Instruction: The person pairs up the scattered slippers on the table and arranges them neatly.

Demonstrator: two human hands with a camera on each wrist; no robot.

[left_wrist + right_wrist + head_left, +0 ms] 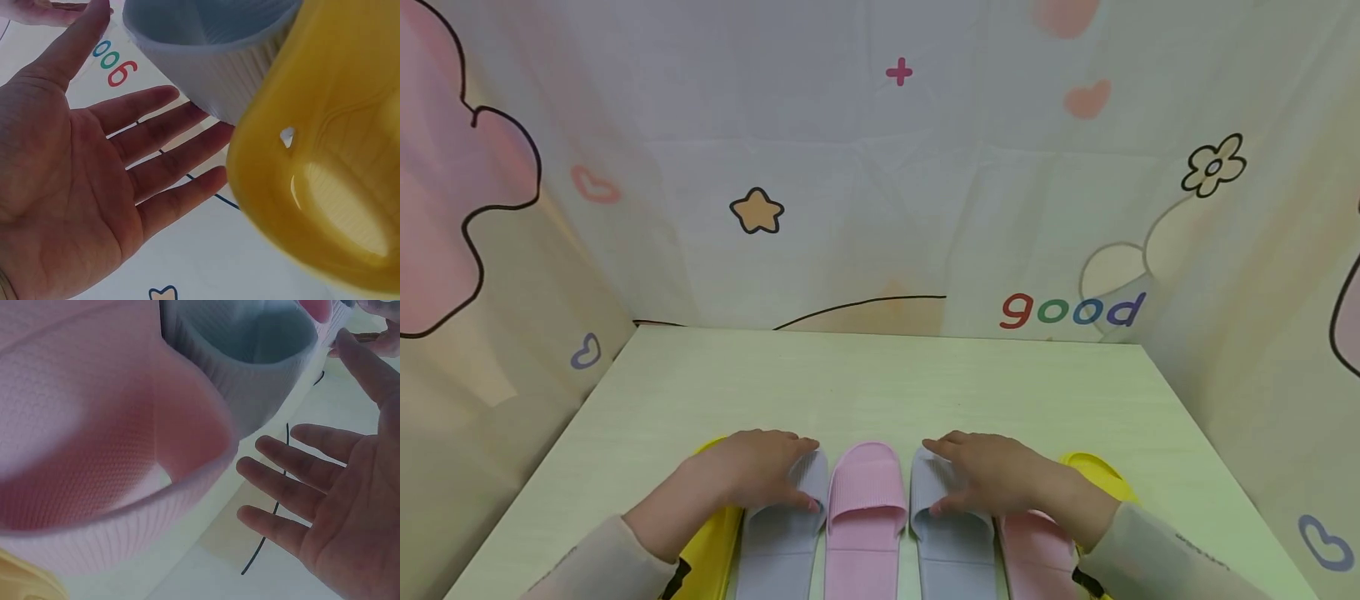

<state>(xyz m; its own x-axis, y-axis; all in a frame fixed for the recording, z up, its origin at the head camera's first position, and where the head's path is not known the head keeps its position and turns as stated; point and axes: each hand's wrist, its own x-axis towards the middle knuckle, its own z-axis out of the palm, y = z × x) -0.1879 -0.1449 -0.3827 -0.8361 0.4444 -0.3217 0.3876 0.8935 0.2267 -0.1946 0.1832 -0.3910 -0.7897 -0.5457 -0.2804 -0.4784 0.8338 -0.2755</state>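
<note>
A row of slippers lies along the near side of the table. My left hand [760,468] is over the toe of the left grey slipper [777,554], its fingers extended. In the left wrist view the fingertips come close to this grey slipper; whether they touch cannot be told. My right hand [983,472] hovers by the toe of the right grey slipper [957,560], fingers spread and straight in the right wrist view. Between the two grey ones lies a pink slipper [867,533]. Another pink slipper [1037,552] is partly covered by the right forearm.
A yellow slipper [711,554] is at the row's left end, partly behind the left arm. Another yellow slipper [1097,477] stands at the right end. The pale tabletop [880,383] reaches back to a printed cloth [850,167], which also hangs at both sides.
</note>
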